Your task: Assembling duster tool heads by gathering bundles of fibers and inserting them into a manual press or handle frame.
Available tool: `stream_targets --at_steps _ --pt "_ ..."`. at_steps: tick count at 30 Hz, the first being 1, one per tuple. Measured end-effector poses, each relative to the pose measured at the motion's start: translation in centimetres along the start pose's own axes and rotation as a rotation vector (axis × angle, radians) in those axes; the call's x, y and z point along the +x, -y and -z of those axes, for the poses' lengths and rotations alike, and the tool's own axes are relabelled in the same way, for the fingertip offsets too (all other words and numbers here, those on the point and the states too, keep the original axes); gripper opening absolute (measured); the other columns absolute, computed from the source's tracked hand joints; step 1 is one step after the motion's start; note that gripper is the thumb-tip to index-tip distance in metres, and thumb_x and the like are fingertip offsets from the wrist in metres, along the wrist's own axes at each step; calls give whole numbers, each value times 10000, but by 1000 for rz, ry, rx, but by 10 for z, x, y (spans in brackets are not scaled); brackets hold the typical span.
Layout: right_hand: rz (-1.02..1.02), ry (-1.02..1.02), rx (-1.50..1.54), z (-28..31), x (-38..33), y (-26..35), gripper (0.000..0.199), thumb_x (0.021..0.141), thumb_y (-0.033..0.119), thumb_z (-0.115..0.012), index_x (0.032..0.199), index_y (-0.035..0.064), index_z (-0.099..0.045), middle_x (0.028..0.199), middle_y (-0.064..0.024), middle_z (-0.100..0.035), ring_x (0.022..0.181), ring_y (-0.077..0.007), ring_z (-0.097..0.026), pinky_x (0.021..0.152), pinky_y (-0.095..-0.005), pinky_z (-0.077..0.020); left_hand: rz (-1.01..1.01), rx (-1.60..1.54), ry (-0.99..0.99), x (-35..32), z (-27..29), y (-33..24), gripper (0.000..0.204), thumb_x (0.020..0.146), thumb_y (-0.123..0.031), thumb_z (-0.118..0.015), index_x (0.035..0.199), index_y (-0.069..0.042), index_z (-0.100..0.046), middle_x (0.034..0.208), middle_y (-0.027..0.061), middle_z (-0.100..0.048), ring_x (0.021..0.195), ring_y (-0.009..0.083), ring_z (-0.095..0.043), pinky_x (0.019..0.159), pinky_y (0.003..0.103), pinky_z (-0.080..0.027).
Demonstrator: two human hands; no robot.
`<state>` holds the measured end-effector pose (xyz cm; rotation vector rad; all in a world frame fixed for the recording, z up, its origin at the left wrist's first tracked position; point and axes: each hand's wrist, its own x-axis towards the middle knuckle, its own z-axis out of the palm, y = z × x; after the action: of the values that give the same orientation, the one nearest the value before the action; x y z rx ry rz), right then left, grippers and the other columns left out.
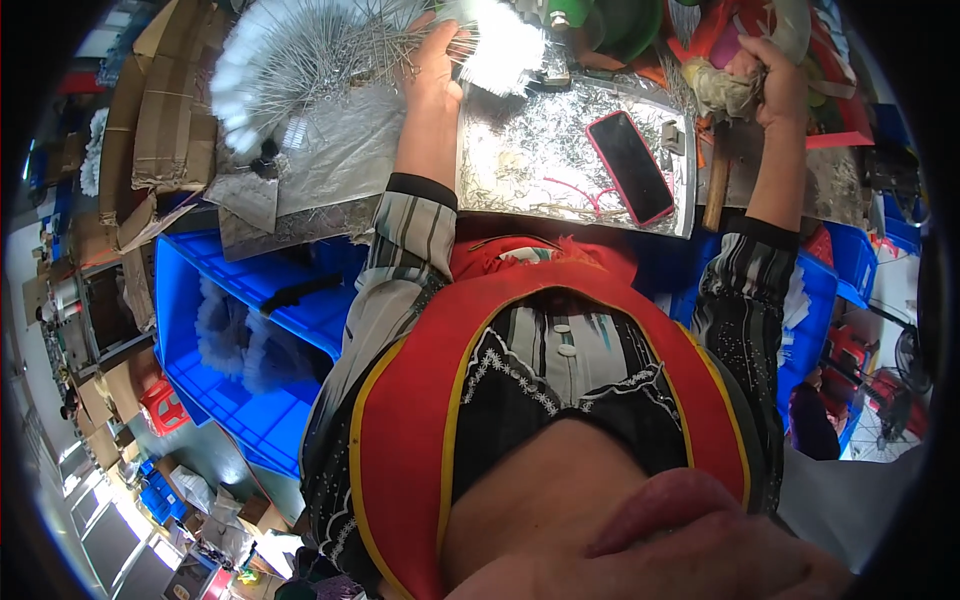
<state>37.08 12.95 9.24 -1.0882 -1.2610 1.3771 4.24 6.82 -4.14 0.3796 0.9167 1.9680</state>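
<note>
At the top of the head view, my left hand [437, 65] closes on the thin metal stems of a bunch of white-tufted wire brushes [500, 50]. Beside it, to the left, lies a large heap of similar white brushes [310, 70], their stems pointing many ways. My right hand [780, 85] is at the upper right, its fingers closed round a crumpled cream-coloured wad [722, 90] that looks like cloth. Between my hands a shiny metal tray [530, 150] holds scattered wire bits. A phone [632, 168] in a pink case rests on its right side.
A wooden handle [716, 180] sticks out below my right hand. Green machine parts [625, 30] stand behind the tray. Cardboard [175, 110] leans at the left. Blue crates [250, 340], one holding white fluffy pieces, are below the table edge. A red bin [840, 130] stands far right.
</note>
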Motion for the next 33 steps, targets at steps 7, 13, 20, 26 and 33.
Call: stream_targets --at_steps 7,13,20,26,33 --pt "381 -67 -24 -19 -11 -31 154 662 24 -549 524 -24 -500 488 -91 -485 474 -181 -507 517 -278 -426 19 -5 -7 1 3 -4 369 671 13 -604 1010 -12 -459 771 118 -569 627 198 -582 531 273 -495" --pt "541 -132 51 -15 -7 -62 243 702 55 -537 487 24 -430 475 -66 -425 461 -182 -450 573 -302 -420 54 -23 129 5 4 1 385 691 12 -581 1040 -19 -421 791 128 -572 713 219 -586 617 299 -497" --pt "71 -87 51 -8 -5 -14 299 711 95 -532 453 65 -384 473 -44 -401 468 -162 -422 572 -285 -403 65 -176 185 2 22 -4 356 705 51 -523 1030 -4 -388 889 184 -554 820 273 -571 742 359 -489" --pt "189 -94 7 -14 -11 -25 288 710 85 -522 455 56 -393 473 -48 -409 476 -166 -435 585 -288 -409 86 -147 224 1 21 -2 389 702 24 -535 1058 -16 -384 873 138 -551 831 239 -558 753 321 -478" --pt "77 -64 22 -1 -2 -12 284 714 99 -529 463 59 -400 460 -44 -402 477 -160 -441 580 -284 -406 83 -168 223 9 20 1 328 701 70 -517 995 8 -386 862 205 -554 819 295 -572 742 379 -493"
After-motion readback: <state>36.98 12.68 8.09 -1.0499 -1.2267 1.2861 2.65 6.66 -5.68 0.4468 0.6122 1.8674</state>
